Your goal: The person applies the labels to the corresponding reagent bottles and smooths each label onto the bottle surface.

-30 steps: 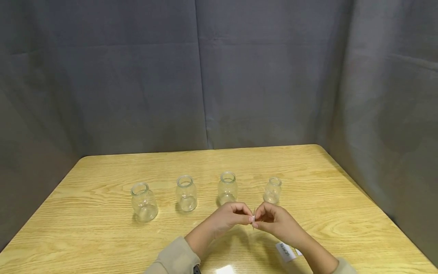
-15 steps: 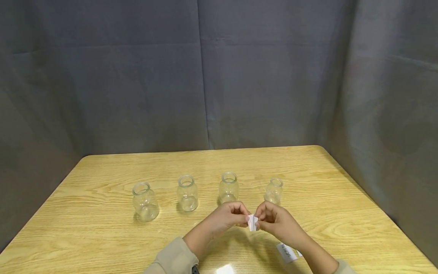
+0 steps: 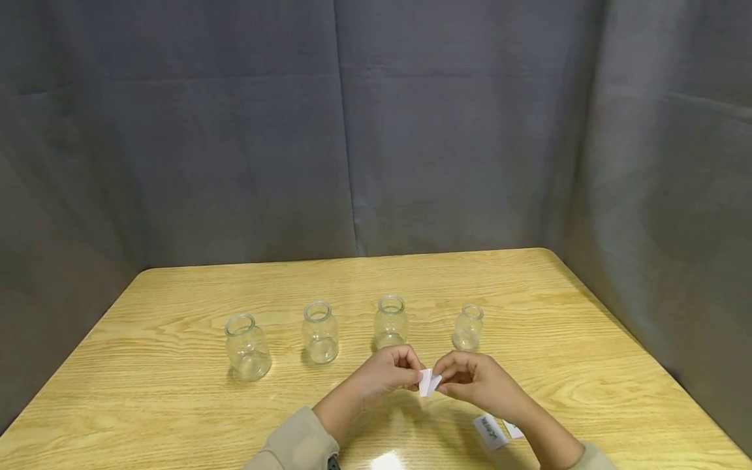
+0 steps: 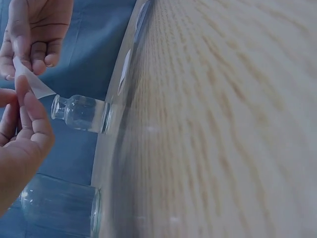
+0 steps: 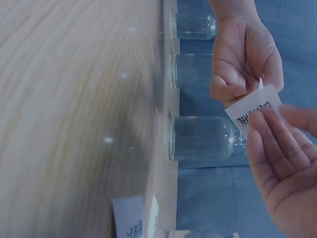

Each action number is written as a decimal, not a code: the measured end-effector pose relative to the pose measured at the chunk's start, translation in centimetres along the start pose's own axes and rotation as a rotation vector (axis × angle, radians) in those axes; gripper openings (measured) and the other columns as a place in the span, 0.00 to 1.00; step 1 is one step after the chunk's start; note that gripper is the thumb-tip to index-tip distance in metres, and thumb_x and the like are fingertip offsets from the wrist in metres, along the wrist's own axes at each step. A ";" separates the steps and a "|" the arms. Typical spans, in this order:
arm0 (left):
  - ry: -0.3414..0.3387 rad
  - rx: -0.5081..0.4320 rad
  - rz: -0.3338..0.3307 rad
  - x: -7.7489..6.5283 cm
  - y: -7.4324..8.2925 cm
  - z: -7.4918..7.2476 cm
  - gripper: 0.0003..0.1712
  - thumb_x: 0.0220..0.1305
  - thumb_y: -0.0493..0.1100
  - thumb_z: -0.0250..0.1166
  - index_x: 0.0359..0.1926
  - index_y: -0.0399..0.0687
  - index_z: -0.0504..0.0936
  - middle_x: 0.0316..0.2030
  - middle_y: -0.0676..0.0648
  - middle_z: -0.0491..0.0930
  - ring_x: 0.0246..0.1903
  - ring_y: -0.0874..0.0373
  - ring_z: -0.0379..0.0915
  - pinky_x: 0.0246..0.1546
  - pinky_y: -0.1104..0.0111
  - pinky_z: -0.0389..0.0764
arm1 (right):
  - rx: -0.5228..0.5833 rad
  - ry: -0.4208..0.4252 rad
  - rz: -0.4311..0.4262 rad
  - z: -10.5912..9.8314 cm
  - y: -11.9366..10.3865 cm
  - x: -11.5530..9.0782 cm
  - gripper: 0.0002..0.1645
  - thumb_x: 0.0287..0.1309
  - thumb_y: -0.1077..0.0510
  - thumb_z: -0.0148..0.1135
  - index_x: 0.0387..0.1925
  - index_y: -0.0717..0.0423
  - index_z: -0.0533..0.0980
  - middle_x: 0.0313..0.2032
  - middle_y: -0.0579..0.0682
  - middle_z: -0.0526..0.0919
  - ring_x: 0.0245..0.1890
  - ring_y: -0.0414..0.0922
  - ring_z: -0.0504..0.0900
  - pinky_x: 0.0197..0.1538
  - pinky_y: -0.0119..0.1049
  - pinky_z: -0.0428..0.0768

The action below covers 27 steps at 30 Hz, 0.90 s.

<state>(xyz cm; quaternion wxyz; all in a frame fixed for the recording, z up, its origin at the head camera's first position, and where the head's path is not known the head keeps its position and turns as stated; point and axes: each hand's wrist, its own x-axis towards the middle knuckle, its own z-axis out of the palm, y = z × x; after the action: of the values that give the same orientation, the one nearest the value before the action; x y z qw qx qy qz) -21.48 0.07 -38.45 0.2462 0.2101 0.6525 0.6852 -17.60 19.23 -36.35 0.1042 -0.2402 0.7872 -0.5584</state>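
Observation:
Held up between my two hands is a small white paper label (image 3: pixel 427 382), creased so that two flaps stand apart. In the right wrist view dark writing shows on one face of the label (image 5: pixel 255 106). The left hand (image 3: pixel 388 378) pinches its left side between thumb and fingers. At the other side, the thumb and fingertips of the right hand (image 3: pixel 478 386) pinch the second flap. The left wrist view shows a thin pointed corner of the label (image 4: pixel 37 84) sticking out between the hands. Both hands are above the wooden table, in front of the jars.
Three open glass jars, left (image 3: pixel 248 356), middle (image 3: pixel 320 343) and right (image 3: pixel 390 326), stand in a row with a smaller jar (image 3: pixel 468 331). Near the right forearm lie a written label (image 3: pixel 490 432) and another label (image 3: pixel 514 429). Grey curtains (image 3: pixel 235 163) surround the wooden table (image 3: pixel 147 405).
The label was edge-on between the fingertips, then turned to show its face, and now its flaps spread apart. The right hand has shifted slightly. The jars have stayed put.

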 end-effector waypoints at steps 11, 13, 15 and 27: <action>-0.016 -0.043 -0.022 -0.1 -0.2 -0.2 0.09 0.48 0.28 0.58 0.33 0.33 0.69 0.25 0.48 0.68 0.27 0.59 0.67 0.33 0.70 0.73 | -0.179 0.058 -0.162 -0.1 0.5 0.0 0.04 0.53 0.58 0.56 0.31 0.54 0.75 0.36 0.49 0.75 0.37 0.42 0.72 0.39 0.35 0.73; -0.023 -0.027 -0.021 -0.1 -0.2 -0.3 0.10 0.48 0.28 0.58 0.34 0.32 0.69 0.26 0.48 0.69 0.28 0.59 0.67 0.34 0.69 0.73 | -0.184 0.065 -0.173 -0.2 0.5 -0.1 0.04 0.52 0.58 0.56 0.30 0.54 0.75 0.36 0.49 0.76 0.38 0.41 0.73 0.41 0.36 0.73; -0.024 -0.008 -0.020 -0.2 -0.2 -0.3 0.10 0.49 0.28 0.58 0.35 0.32 0.69 0.26 0.48 0.69 0.28 0.58 0.67 0.35 0.68 0.73 | -0.178 0.061 -0.165 -0.2 0.4 -0.2 0.04 0.53 0.58 0.56 0.31 0.54 0.76 0.37 0.49 0.76 0.39 0.41 0.73 0.42 0.37 0.73; -0.010 0.069 -0.057 -0.6 -0.2 -0.7 0.10 0.49 0.28 0.59 0.36 0.30 0.73 0.27 0.47 0.72 0.28 0.59 0.68 0.34 0.68 0.74 | -0.162 0.034 -0.073 -0.6 0.1 -0.5 0.07 0.53 0.56 0.56 0.31 0.56 0.74 0.34 0.50 0.76 0.36 0.44 0.73 0.39 0.37 0.72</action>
<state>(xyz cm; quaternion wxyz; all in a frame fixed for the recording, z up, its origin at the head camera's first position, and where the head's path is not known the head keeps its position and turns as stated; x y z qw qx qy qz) -21.45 -0.86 -38.72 0.2614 0.2032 0.6804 0.6538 -17.48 19.93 -36.27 0.0507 -0.2669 0.8221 -0.5004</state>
